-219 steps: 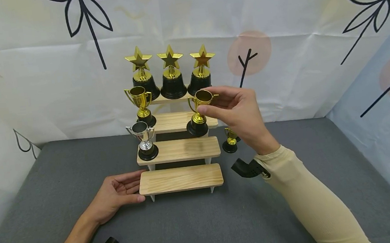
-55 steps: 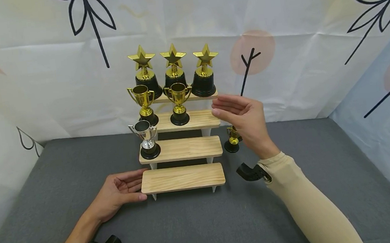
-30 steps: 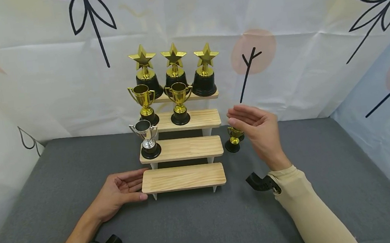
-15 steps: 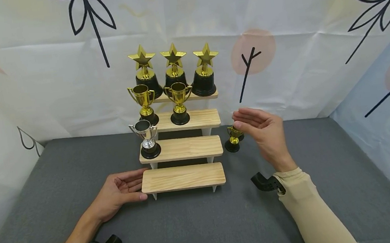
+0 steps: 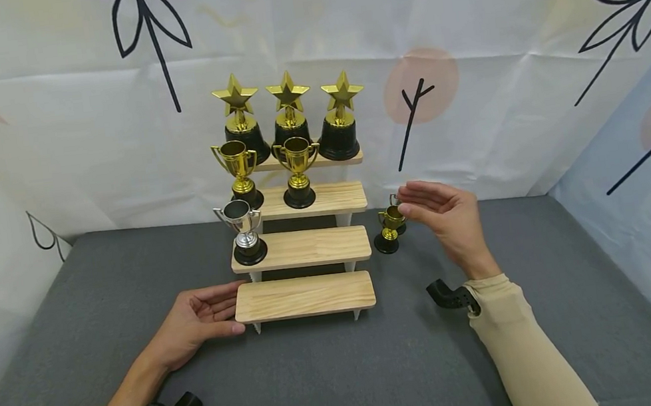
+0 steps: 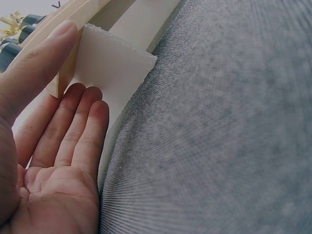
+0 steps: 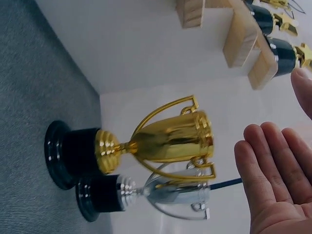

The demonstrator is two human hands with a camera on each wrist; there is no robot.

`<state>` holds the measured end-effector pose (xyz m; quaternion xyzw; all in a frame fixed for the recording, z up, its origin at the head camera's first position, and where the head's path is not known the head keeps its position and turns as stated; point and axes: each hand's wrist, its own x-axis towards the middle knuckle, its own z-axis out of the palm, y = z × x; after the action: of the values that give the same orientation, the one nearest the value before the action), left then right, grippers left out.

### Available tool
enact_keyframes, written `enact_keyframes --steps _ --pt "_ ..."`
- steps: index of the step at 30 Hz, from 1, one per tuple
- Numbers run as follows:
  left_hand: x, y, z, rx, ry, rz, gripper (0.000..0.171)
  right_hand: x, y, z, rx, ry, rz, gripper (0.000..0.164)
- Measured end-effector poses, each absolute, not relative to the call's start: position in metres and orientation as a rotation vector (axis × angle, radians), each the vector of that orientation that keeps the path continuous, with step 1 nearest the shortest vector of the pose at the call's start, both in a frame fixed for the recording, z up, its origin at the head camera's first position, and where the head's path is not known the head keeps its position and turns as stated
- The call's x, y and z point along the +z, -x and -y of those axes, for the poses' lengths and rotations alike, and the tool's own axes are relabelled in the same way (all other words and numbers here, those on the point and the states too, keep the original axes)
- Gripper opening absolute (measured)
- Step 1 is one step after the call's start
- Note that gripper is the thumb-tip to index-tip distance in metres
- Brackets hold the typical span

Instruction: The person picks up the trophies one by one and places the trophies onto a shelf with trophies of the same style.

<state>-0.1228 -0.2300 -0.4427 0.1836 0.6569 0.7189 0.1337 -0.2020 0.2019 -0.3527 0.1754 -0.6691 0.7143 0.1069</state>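
Note:
My left hand [image 5: 197, 325] rests with straight fingers at the left end of the bottom step of a wooden tiered stand [image 5: 305, 297]. In the left wrist view its fingertips [image 6: 100, 109] lie against the white side support [image 6: 114, 68]. My right hand [image 5: 447, 226] holds nothing, fingers extended and thumb apart, just right of a gold cup trophy [image 5: 389, 228] standing on the table. The right wrist view shows that gold trophy [image 7: 170, 139] upright on its black base, with a silver cup trophy [image 7: 178, 190] behind it, mostly hidden in the head view.
Three gold star trophies [image 5: 289, 103] line the top step. Two gold cup trophies, one at the left and one in the middle [image 5: 298, 166], stand on the step below. A silver cup trophy [image 5: 242, 229] occupies the third step's left end. A patterned cloth [image 5: 508, 108] hangs behind.
The gold cup trophy in my right hand was set at the middle of the second step and let go. That hand then moved right and down beside the table trophies. The left hand stayed put.

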Motion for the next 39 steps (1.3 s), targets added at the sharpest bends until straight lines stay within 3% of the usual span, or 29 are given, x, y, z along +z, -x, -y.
enact_keyframes --steps 28,39 --pt "-0.444 0.123 0.23 2.093 -0.561 -1.907 0.073 -0.375 0.212 -0.202 1.982 -0.436 2.153 0.052" --pt "-0.446 0.124 0.23 2.119 -0.598 -1.855 0.073 -0.377 0.213 -0.202 1.943 -0.401 2.197 0.05"
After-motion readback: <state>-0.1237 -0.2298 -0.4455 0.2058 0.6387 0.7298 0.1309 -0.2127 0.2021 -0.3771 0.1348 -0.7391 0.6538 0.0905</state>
